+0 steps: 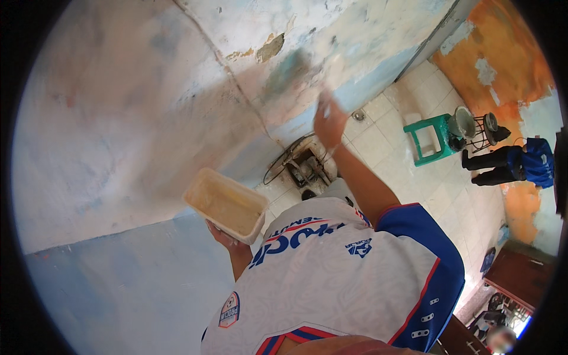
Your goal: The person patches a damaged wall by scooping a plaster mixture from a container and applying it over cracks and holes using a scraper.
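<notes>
The fingers of the right hand [329,121] are closed around something pale and small pressed to the wall [118,118]; it is blurred, so whether it is a scraper, a sponge or a pad cannot be told, and only the clamped grip is plain. Whatever it is looks light, and is best held as now, pinched at its back edge with the flat face against the plaster. The left hand [225,238] cups the tub [226,204] from beneath, fingers curled up under its near corner, held out in front of the chest beside the wall. The tub is a rectangular, cream-coloured plastic box, open-topped and tilted slightly; it is probably thin-walled and a little flexible, so a palm under the base suits it better than a grip on the rim. Inside lies a shallow layer of yellowish-beige paste or liquid, smeared up the sides, likely making it slippery and heavier than it looks. Further off on the tiled floor [414,183] stand a green stool [427,139] and a fan [296,163].
</notes>
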Tool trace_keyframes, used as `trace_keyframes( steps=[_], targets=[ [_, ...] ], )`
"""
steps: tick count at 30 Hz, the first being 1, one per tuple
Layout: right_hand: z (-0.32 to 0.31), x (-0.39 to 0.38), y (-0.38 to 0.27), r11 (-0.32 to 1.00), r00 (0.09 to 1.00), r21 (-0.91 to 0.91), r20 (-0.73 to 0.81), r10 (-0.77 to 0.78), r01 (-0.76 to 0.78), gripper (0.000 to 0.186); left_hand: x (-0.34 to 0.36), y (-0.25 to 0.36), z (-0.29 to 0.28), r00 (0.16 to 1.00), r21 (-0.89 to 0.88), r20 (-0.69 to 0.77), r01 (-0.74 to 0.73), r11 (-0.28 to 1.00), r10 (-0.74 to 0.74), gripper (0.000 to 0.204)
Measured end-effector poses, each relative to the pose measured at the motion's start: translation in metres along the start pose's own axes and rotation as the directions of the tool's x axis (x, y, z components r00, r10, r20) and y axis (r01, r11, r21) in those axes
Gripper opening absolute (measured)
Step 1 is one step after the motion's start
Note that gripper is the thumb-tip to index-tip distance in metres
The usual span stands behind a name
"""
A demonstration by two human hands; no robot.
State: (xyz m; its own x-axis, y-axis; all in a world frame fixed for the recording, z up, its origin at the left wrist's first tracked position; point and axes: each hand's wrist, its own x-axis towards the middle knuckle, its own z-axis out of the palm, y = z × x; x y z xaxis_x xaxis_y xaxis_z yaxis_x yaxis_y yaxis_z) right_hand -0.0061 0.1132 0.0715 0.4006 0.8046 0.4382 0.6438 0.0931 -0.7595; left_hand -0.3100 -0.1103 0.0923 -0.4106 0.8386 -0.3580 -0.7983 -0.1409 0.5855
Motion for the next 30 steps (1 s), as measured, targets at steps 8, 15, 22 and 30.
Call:
trace_keyframes(
  steps=[8,15,22,30],
  targets=[
    [0.101,-0.060,-0.009,0.790,0.788,-0.009,0.079,-0.611,0.613,0.022,-0.004,-0.009,0.009,0.986,0.042,0.166,-0.011,0.999,0.004,0.057],
    [0.011,-0.047,0.008,0.900,0.889,0.018,0.149,-0.434,0.436,0.024,-0.002,-0.008,-0.016,0.988,-0.003,0.152,-0.035,0.999,0.035,0.056],
    [0.022,0.074,0.011,0.945,0.919,-0.011,-0.227,-0.321,0.327,0.016,0.000,-0.012,-0.018,0.996,0.047,0.087,-0.019,0.999,0.015,0.055],
    [0.009,-0.061,0.035,0.880,0.845,-0.049,0.306,-0.438,0.473,0.035,0.008,-0.013,0.005,0.987,0.035,0.154,-0.045,0.998,0.039,0.057]
  ],
)
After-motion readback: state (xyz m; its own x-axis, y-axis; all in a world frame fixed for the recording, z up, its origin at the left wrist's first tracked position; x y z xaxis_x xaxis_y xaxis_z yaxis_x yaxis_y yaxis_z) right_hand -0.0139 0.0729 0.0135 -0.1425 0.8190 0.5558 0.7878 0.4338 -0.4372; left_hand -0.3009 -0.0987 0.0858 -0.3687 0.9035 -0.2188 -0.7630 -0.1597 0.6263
